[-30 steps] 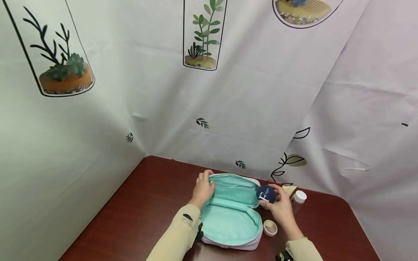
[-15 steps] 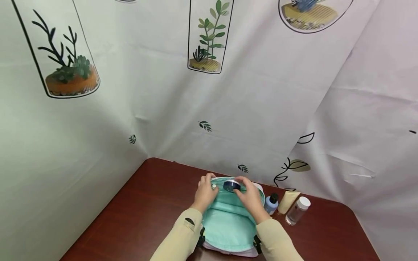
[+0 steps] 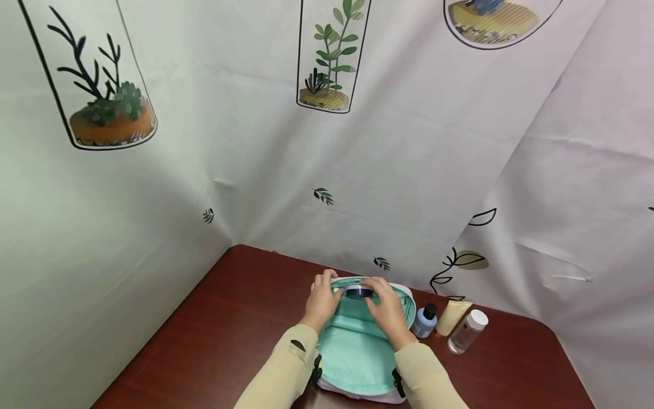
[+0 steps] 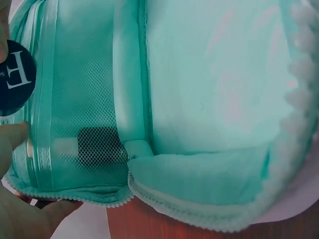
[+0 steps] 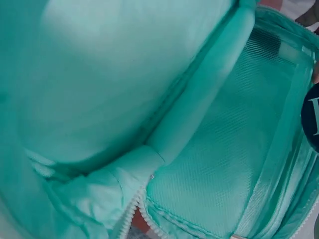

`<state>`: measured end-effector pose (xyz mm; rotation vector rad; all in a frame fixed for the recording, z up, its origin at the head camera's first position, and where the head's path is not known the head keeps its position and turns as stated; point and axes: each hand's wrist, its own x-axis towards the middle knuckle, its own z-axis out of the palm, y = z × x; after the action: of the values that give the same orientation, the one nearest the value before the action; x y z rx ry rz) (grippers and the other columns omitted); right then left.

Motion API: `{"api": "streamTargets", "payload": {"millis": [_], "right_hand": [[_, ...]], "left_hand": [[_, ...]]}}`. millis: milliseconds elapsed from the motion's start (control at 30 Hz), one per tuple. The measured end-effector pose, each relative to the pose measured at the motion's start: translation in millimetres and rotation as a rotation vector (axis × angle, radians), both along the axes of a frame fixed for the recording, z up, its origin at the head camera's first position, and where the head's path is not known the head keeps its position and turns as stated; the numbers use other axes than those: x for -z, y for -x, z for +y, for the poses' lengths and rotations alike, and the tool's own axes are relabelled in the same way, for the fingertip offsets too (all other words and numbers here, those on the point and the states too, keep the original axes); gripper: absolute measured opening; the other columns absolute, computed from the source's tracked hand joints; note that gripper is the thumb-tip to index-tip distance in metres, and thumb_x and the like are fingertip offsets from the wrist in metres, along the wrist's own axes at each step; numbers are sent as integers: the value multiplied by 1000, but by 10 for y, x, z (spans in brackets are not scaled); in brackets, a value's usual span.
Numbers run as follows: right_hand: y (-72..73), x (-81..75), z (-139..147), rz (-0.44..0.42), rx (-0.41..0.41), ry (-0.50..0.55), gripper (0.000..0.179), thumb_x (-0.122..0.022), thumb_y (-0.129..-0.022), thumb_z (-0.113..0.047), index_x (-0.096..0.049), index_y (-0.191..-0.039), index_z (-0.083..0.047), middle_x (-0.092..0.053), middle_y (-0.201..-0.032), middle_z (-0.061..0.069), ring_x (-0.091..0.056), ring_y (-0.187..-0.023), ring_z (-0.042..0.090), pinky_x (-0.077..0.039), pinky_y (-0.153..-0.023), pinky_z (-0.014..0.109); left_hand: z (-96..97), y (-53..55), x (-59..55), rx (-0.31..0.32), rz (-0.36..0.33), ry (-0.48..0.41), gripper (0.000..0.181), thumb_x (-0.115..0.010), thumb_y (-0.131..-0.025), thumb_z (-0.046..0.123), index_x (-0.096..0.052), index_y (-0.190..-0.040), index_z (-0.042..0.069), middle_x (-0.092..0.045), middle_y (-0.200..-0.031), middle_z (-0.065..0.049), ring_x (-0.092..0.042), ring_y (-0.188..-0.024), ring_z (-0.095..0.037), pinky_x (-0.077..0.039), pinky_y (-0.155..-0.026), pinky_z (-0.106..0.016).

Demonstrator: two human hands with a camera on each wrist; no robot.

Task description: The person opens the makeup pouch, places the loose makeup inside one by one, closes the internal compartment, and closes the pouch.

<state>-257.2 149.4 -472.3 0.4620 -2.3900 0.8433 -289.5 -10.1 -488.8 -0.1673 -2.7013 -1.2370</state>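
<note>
A toiletry bag with turquoise lining lies unzipped, its lid raised at the back. My left hand grips the lid's left edge, thumb inside and fingers outside. With my right hand I pinch a round dark-blue compact at the upper opening of the lid's mesh pocket. A white letter shows on the compact's face in the left wrist view. Through the mesh, near my left hand, appears a small item with a black part and a pale part.
Right of the bag stand a blue bottle with a black cap, a cream tube and a clear bottle with a white lid. The brown table meets a printed cloth wall behind.
My right hand has carried the compact leftward from beside the bag to the lid pocket and tilted it edge-up. My left hand keeps its grip on the lid.
</note>
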Motion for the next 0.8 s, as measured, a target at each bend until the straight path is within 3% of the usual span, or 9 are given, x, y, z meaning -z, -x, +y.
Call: {"api": "streamTargets", "payload": {"millis": [133, 367, 633, 800], "right_hand": [[-26, 30, 13, 17, 7, -23, 42, -77, -69, 7, -64, -102, -14, -59, -105, 1, -57, -100, 21, -49, -78, 37], [-2, 62, 7, -145, 81, -143, 36, -75, -76, -5, -65, -109, -17, -59, -109, 2, -56, -102, 23, -47, -81, 41], [-35, 200, -55, -210, 120, -346, 31, -66, -82, -10, -65, -113, -11, -54, -110, 8, -54, -97, 26, -44, -78, 43], [-63, 220, -73, -255, 117, -389, 36, -64, -80, -8, -63, -116, -8, -55, -115, 10, -52, -107, 30, -41, -85, 47]], "left_hand": [[6, 6, -3, 21, -38, -17, 37, -68, -83, 11, -42, -110, 17, -43, -109, -11, -44, -91, -26, -38, -56, -35], [-16, 49, 14, 46, -57, -22, 39, -66, -84, 11, -41, -113, 19, -43, -110, -10, -44, -92, -26, -40, -61, -37], [-16, 43, 27, 48, -53, -7, 35, -63, -88, 14, -42, -115, 20, -44, -112, -10, -45, -95, -26, -43, -65, -38], [-23, 41, 28, 46, -42, -7, 34, -63, -88, 13, -42, -115, 20, -43, -112, -11, -45, -95, -27, -42, -63, -38]]}}
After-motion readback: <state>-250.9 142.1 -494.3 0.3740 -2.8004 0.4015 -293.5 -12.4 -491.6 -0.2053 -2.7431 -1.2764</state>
